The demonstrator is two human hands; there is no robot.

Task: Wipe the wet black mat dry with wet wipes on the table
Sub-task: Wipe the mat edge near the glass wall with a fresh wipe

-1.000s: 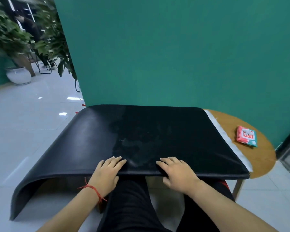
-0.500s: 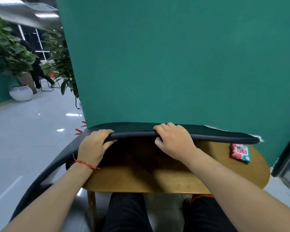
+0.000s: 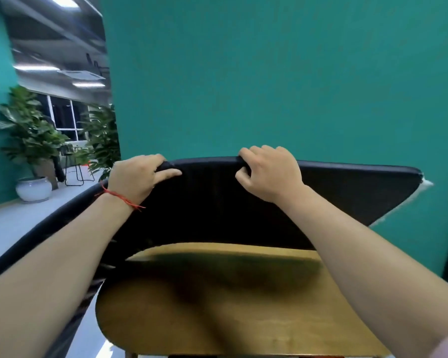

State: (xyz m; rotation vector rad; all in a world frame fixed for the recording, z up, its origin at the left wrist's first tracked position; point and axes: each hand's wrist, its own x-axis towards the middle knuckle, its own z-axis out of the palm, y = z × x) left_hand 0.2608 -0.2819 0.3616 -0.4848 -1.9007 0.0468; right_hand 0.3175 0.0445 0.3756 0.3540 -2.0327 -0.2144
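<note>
Arching black mat (image 3: 217, 208), matte underside showing, white-frayed corner.

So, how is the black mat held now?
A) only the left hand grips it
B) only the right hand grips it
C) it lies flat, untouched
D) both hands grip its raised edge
D: the left hand and the right hand each curl over the raised edge of the black mat.

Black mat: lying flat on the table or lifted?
Lifted. The left hand and right hand grip the black mat by its raised near edge; wooden table shows beneath it.
</note>
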